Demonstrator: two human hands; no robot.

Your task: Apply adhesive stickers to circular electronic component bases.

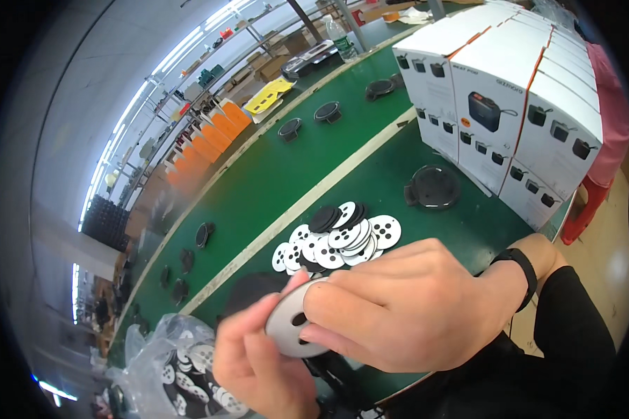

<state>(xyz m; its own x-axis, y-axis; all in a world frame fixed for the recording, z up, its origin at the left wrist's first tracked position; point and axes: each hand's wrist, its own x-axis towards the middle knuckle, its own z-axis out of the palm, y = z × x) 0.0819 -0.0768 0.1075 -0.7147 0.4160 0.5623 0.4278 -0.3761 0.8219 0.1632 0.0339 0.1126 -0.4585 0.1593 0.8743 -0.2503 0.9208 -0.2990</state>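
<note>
Pinching the white disc (282,325) at lower centre of the frame with left hand (260,363) and right hand (412,311) alike — best to press lightly and evenly, likely avoiding bends, without nudging the disc pile (328,255) just above in view.

A smooth, low-sheen face is shown by the held disc (284,328), a matt one by the piled discs (344,237). The bag (134,384) is formed of thin, crinkled, clear plastic. Smooth card is seen in the boxes (495,36), glossy plastic in the case (437,186). The table (479,227) is finished smooth and shiny, the sleeve (572,314) in matt cloth.
</note>
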